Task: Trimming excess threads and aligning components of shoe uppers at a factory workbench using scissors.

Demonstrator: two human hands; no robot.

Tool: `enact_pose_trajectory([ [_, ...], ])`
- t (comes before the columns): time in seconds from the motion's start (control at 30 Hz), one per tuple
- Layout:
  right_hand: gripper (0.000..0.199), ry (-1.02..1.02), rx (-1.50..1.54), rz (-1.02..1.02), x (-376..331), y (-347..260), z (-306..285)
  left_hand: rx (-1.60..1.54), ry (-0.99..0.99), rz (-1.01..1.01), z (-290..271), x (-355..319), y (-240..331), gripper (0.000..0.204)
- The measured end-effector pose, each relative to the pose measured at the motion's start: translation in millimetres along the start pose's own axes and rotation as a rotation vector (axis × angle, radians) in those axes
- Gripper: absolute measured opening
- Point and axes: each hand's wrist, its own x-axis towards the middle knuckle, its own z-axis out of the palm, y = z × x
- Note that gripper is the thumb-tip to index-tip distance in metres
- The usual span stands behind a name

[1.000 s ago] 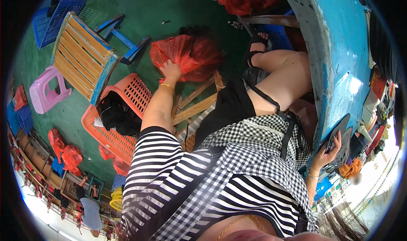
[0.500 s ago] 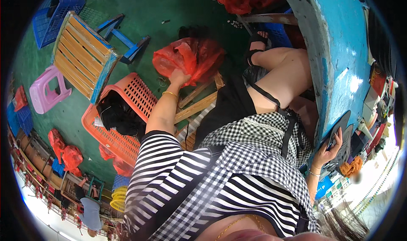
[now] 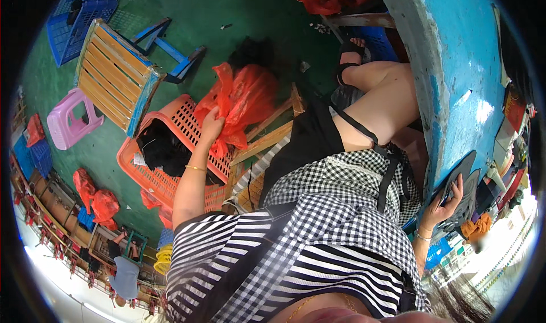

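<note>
My left hand (image 3: 212, 125) is closed on the gathered part of a thin red plastic bag (image 3: 247, 98). The bag hangs beside an orange perforated basket (image 3: 133, 155) that lies tilted, with dark pieces (image 3: 162, 149) inside. A blurred black heap (image 3: 250, 53) lies at the bag's far end; whether it touches the bag is unclear. At the edge of the blue table, my right hand (image 3: 443, 206) grips dark grey, sole-shaped pieces (image 3: 463, 172), with the fingers over their near side.
A wooden-slatted chair (image 3: 114, 75) and a pink stool (image 3: 74, 118) stand to the left. The worn blue table (image 3: 455, 67) curves along my right. Wooden slats (image 3: 264, 144) lie beside my lap. Other red bags (image 3: 94, 198) rest on the green floor; another person (image 3: 122, 277) sits farther off.
My left hand has drawn the red bag nearer and leftward, over the orange basket's edge. The black heap shows more beyond the bag. My right hand stays at the table edge with the grey pieces.
</note>
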Motion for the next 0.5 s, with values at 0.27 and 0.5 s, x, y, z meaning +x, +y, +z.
enact_pose_trajectory([
  [0.27, 0.028, -0.049, 0.004, 0.028, -5.2, 2.1, -3.0, 0.114, 0.123, 0.015, -45.6, -57.0, -6.3, 0.039],
  [0.5, 0.030, -0.050, 0.047, 0.012, -1.6, -1.6, -0.7, 0.026, 0.156, -0.093, -61.7, -59.5, -20.9, 0.041],
])
